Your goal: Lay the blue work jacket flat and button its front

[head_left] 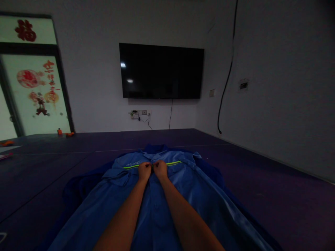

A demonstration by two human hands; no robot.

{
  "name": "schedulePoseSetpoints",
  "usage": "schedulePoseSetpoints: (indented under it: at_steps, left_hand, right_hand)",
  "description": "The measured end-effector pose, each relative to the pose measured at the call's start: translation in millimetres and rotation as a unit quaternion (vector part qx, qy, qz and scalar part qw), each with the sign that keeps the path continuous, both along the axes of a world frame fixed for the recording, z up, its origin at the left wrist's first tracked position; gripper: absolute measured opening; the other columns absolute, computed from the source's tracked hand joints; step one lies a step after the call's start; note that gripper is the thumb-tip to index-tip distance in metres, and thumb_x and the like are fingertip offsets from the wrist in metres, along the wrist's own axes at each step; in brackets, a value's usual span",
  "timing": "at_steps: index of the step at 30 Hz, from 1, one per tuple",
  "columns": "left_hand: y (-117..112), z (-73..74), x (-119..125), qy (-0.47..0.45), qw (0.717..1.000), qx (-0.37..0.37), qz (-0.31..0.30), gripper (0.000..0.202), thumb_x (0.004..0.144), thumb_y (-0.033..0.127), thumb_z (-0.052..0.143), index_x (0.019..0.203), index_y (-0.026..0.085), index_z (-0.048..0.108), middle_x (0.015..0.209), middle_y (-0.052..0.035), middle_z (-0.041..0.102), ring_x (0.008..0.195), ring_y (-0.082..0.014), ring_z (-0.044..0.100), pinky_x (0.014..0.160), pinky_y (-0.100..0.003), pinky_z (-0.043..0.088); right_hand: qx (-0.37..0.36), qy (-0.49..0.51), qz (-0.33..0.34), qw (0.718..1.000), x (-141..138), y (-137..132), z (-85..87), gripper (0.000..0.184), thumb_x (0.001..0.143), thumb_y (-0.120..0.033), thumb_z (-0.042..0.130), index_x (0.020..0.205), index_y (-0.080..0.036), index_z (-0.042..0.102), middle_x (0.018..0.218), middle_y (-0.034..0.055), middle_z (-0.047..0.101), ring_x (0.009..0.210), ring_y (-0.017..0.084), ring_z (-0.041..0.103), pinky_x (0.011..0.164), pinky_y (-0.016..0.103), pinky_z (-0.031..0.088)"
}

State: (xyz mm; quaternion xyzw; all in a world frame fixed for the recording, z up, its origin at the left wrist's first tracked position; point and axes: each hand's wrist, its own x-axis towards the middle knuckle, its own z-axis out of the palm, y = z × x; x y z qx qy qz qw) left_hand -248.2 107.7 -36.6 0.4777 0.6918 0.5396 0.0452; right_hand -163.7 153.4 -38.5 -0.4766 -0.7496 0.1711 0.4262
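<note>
A blue work shirt (180, 188) lies spread out in front of me, collar pointing away, with a bright yellow-green stripe across its chest and white lettering on one side. Both of my hands meet at the front placket, level with the stripe. My left hand (144, 170) is closed in a pinch on the placket edge. Close beside it, my right hand (160, 168) pinches the cloth from the other side. Whatever button sits between the fingertips is too small and dark to make out. Darker blue cloth (86, 181) shows beneath and around the shirt.
The shirt rests on a dark purple surface (261, 195). A television (162, 71) hangs on the far wall above sockets (142, 112) and cables. A black cable (225, 90) dangles at the right wall. Orange objects (59, 131) stand near the glass door (34, 90) at the left.
</note>
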Motion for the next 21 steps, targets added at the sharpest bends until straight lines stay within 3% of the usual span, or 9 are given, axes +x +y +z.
schedulePoseSetpoints:
  at_steps: [21]
  left_hand:
    - [0.9, -0.6, 0.4, -0.004, 1.0, 0.017, -0.013, 0.02, 0.069, 0.01, 0.051, 0.078, 0.014, 0.068, 0.083, -0.0064, 0.069, 0.077, -0.0151, 0.062, 0.074, -0.027, 0.046]
  right_hand:
    - [-0.013, 0.036, 0.006, 0.999, 1.5, 0.0, -1.2, 0.013, 0.068, -0.018, 0.052, 0.071, -0.015, 0.065, 0.069, 0.0047, 0.067, 0.067, 0.014, 0.061, 0.062, 0.019, 0.042]
